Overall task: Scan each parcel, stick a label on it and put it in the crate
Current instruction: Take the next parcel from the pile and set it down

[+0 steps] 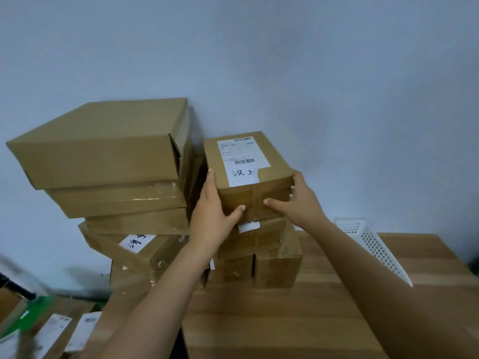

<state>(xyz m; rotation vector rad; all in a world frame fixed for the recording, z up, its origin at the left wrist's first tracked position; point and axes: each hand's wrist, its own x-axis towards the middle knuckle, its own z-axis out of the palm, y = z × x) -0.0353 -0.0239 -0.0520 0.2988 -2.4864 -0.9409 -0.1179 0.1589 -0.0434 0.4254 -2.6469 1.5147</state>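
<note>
Resting atop a low stack of boxes [274, 257], a small cardboard parcel [255, 200] is gripped from both sides. L hand [211, 216] is wrapped round its left edge, thumb on the front face, fingers up the side. R hand [298, 200] is clamped on the right edge, thumb on the front, fingers mostly hidden behind the corner. A white shipping label [242, 161] w/ barcodes & handwritten characters is stuck on the parcel's top. Whether the parcel is lifted off the stack or touching it can't be told. A taller pile of flat cartons [103, 151] is stacked just to the left, against the wall [337, 73]. A white perforated crate [373, 244] is set on the wooden table [285, 320] to the right, apart from the parcel. More labelled pkgs [77, 330], blurred, are seen at lower left.
</note>
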